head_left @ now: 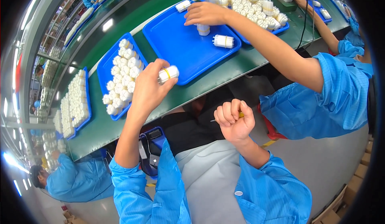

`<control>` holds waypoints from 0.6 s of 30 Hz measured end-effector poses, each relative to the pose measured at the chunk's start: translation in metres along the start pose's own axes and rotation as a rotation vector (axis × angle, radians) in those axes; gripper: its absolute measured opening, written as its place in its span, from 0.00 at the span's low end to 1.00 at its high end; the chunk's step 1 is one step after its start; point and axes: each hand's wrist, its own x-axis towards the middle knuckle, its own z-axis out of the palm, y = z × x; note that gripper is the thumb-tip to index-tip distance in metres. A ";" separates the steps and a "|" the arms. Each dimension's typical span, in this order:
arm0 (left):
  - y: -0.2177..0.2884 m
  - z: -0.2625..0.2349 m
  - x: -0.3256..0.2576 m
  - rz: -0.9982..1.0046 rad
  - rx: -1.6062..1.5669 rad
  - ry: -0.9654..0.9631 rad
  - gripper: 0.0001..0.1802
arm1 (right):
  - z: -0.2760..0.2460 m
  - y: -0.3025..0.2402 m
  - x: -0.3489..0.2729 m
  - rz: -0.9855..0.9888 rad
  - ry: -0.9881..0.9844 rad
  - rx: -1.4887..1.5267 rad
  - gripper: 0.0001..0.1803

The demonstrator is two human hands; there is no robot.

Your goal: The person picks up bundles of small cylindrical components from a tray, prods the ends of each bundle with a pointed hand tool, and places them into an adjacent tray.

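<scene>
My left hand (151,85) grips a short white cylindrical bundle (168,74) with a yellow band, between thumb and fingers, over the green bench near a blue tray's left corner. Closer to my body, my right hand (235,121) is raised and curled around a thin yellow-handled tool (241,115); its slim tip pokes out at the left, and its exact kind is unclear. In the wide blue tray (176,35) ahead lie a few similar white bundles (223,41). A co-worker's hand (206,14) reaches into that tray from the right, over an upright bundle (203,30).
Left of my hand, a blue tray (105,66) holds many white pieces, with another full tray (87,99) beyond. A heaped tray (256,9) stands at the upper right. The co-worker's blue sleeve (341,89) is close on my right. A dark cable (305,19) hangs there.
</scene>
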 end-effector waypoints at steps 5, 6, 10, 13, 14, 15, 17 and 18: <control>-0.020 0.002 -0.034 0.036 0.148 -0.032 0.18 | 0.011 0.010 -0.004 0.087 -0.058 0.024 0.23; -0.023 0.008 -0.033 0.036 0.167 -0.060 0.17 | 0.011 0.012 -0.005 0.086 -0.074 0.023 0.23; -0.024 0.014 -0.029 0.033 0.217 -0.133 0.16 | 0.009 0.015 -0.010 0.067 -0.091 -0.026 0.23; -0.024 0.014 -0.027 0.055 0.255 -0.163 0.16 | 0.014 0.016 -0.011 0.062 -0.086 -0.044 0.23; -0.024 0.014 -0.028 0.077 0.269 -0.169 0.17 | 0.015 0.017 -0.011 0.060 -0.089 -0.046 0.23; -0.026 0.013 -0.029 0.080 0.269 -0.164 0.17 | 0.014 0.017 -0.010 0.089 -0.100 -0.098 0.21; -0.032 0.008 -0.035 0.179 0.198 -0.072 0.15 | 0.019 0.015 -0.007 0.116 -0.118 -0.151 0.19; -0.028 0.009 -0.039 0.189 0.195 -0.070 0.15 | 0.023 0.012 -0.003 0.190 -0.053 -0.349 0.16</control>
